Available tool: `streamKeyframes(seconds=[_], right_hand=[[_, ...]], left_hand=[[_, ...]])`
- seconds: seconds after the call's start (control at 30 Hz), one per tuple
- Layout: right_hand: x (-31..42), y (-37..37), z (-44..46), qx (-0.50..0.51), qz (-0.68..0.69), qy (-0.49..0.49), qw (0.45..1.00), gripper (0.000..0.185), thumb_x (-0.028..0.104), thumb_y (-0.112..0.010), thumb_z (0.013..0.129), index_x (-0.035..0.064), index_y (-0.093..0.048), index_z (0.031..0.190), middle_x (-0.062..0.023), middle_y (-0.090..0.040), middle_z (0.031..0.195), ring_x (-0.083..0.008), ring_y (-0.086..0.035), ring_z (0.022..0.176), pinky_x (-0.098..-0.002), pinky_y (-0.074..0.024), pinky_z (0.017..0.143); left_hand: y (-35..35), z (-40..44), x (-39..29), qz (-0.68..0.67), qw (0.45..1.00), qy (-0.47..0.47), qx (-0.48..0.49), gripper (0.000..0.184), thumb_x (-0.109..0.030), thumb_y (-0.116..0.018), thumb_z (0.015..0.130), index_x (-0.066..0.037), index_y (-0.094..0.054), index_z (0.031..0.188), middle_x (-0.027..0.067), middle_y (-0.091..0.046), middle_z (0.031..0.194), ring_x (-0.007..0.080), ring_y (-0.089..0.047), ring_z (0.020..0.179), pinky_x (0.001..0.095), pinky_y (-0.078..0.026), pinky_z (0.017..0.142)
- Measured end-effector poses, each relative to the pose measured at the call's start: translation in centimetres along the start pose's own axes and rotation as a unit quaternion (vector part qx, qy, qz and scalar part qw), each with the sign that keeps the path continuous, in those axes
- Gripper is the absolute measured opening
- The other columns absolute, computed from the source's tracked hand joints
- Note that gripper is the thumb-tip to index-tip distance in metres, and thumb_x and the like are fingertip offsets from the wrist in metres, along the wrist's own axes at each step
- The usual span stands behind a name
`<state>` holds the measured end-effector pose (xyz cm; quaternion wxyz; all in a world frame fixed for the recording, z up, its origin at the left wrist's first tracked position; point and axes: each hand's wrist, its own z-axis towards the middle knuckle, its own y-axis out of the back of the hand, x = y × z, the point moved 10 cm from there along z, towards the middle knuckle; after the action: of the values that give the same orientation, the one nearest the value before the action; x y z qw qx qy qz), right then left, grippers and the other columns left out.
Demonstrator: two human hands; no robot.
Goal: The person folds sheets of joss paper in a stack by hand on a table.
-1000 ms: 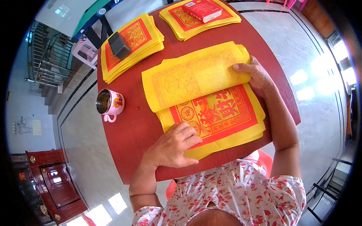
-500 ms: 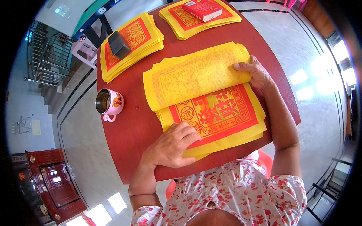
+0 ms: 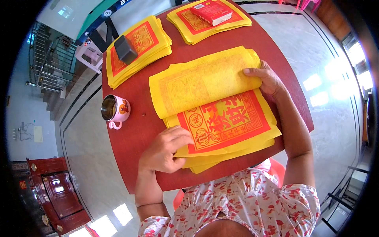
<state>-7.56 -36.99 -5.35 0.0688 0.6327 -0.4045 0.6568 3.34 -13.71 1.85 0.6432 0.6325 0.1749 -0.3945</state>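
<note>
On the near part of the table lies a stack of yellow paper sheets (image 3: pixel 233 122) with red printed panels. Several upper sheets (image 3: pixel 205 81) are folded back over the far half, their plain yellow undersides up. My right hand (image 3: pixel 268 79) grips the right end of this fold, thumb on top and fingers hidden beneath. At the stack's lower left corner is my left hand (image 3: pixel 166 150), its fingers curled and its thumb tip close to the fingers at the edge of a yellow sheet.
A pink mug (image 3: pixel 115 110) stands at the left. Behind are two more paper stacks, one under a dark block (image 3: pixel 125 50), the other under a red book (image 3: pixel 211 12). The red table (image 3: pixel 142 158) has a curved edge; a pink chair (image 3: pixel 278 170) shows below it.
My left hand has moved left and curled its fingers more. The top printed sheet's near corner has shifted, and more yellow sheet edges show below. My right hand keeps its hold.
</note>
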Motion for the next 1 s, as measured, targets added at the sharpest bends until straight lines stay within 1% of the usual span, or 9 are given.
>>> streamKeyframes(seconds=[0.13, 0.3, 0.5, 0.6, 0.7, 0.73, 0.8, 0.93, 1.0], right_hand=[[-0.1, 0.0, 0.0, -0.004, -0.013, -0.005, 1.000, 0.034, 0.008, -0.067, 0.076, -0.0010, -0.056, 0.106, -0.0104, -0.064, 0.097, -0.0181, -0.063, 0.085, -0.0325, -0.0518, 0.079], [0.2, -0.2, -0.2, 0.001, -0.012, 0.001, 1.000, 0.034, 0.009, -0.067, 0.075, -0.0012, -0.056, 0.106, -0.0110, -0.064, 0.096, -0.0187, -0.064, 0.084, -0.0326, -0.0525, 0.078], [0.2, -0.6, -0.5, -0.005, 0.023, 0.003, 1.000, 0.033, 0.011, -0.068, 0.075, -0.0012, -0.057, 0.103, -0.0117, -0.064, 0.093, -0.0196, -0.065, 0.079, -0.0323, -0.0538, 0.074], [0.0, -0.8, -0.7, 0.006, 0.064, -0.026, 0.998, 0.030, 0.017, -0.065, 0.080, -0.0010, -0.057, 0.103, -0.0113, -0.064, 0.094, -0.0190, -0.064, 0.081, -0.0335, -0.0531, 0.076], [-0.1, 1.1, 0.4, 0.024, -0.025, 0.059, 0.998, 0.049, 0.043, -0.049, 0.089, -0.0002, -0.054, 0.112, -0.0122, -0.061, 0.105, -0.0187, -0.060, 0.095, -0.0339, -0.0497, 0.083], [0.0, 1.1, 0.4, 0.024, -0.025, 0.060, 0.998, 0.049, 0.043, -0.049, 0.089, -0.0002, -0.054, 0.112, -0.0122, -0.061, 0.105, -0.0187, -0.060, 0.095, -0.0339, -0.0497, 0.083], [-1.1, 1.3, 0.5, -0.020, 0.100, -0.019, 0.995, 0.057, 0.047, -0.047, 0.088, -0.0001, -0.047, 0.120, -0.0136, -0.057, 0.114, -0.0191, -0.057, 0.101, -0.0336, -0.0474, 0.086], [-1.1, 1.6, 0.3, -0.003, 0.118, -0.012, 0.993, 0.065, 0.050, -0.050, 0.086, -0.0013, -0.041, 0.124, -0.0160, -0.052, 0.119, -0.0199, -0.055, 0.106, -0.0349, -0.0450, 0.090], [-0.2, 0.1, 0.0, 0.091, 0.013, 0.037, 0.995, 0.061, 0.040, -0.062, 0.081, -0.0027, -0.044, 0.120, -0.0161, -0.056, 0.114, -0.0211, -0.057, 0.102, -0.0353, -0.0464, 0.088]], left_hand=[[2.1, -0.5, 0.8, -0.006, 0.998, 0.003, -0.057, 0.031, -0.003, -0.069, 0.055, -0.003, -0.058, 0.084, 0.0100, -0.058, 0.086, 0.0271, -0.057, 0.080, 0.0346, -0.046, 0.072], [3.3, -1.3, 2.3, -0.021, 0.993, 0.040, -0.106, 0.023, 0.009, -0.066, 0.059, -0.003, -0.061, 0.078, 0.0065, -0.057, 0.079, 0.0183, -0.057, 0.073, 0.0266, -0.045, 0.062], [5.4, -2.2, 4.0, -0.063, 0.976, 0.050, -0.201, 0.018, 0.007, -0.069, 0.067, -0.002, -0.062, 0.081, 0.0038, -0.056, 0.075, 0.0132, -0.053, 0.067, 0.0236, -0.041, 0.058], [6.2, -2.8, 4.9, -0.126, 0.950, 0.076, -0.276, 0.009, 0.004, -0.067, 0.074, 0.003, -0.058, 0.077, 0.0014, -0.055, 0.076, 0.0078, -0.047, 0.063, 0.0206, -0.037, 0.055], [6.9, -4.0, 6.8, -0.189, 0.898, 0.153, -0.368, 0.016, -0.004, -0.065, 0.080, 0.003, -0.055, 0.071, -0.0001, -0.053, 0.072, 0.0047, -0.043, 0.060, 0.0191, -0.033, 0.051], [6.8, -4.0, 6.9, -0.189, 0.898, 0.152, -0.368, 0.016, -0.004, -0.065, 0.080, 0.003, -0.055, 0.071, -0.0001, -0.053, 0.072, 0.0047, -0.043, 0.060, 0.0191, -0.033, 0.051], [6.5, -4.8, 8.3, -0.174, 0.878, 0.227, -0.385, 0.015, -0.007, -0.065, 0.081, 0.001, -0.056, 0.072, -0.0020, -0.051, 0.065, 0.0031, -0.041, 0.055, 0.0184, -0.031, 0.048], [5.8, -4.9, 9.2, -0.195, 0.858, 0.241, -0.410, 0.014, -0.009, -0.064, 0.082, -0.001, -0.057, 0.071, -0.0045, -0.049, 0.060, 0.0019, -0.038, 0.051, 0.0179, -0.028, 0.045], [5.5, -5.1, 9.6, -0.212, 0.844, 0.254, -0.422, 0.014, -0.009, -0.064, 0.082, -0.002, -0.058, 0.071, -0.0051, -0.048, 0.060, 0.0016, -0.037, 0.050, 0.0174, -0.028, 0.044]])
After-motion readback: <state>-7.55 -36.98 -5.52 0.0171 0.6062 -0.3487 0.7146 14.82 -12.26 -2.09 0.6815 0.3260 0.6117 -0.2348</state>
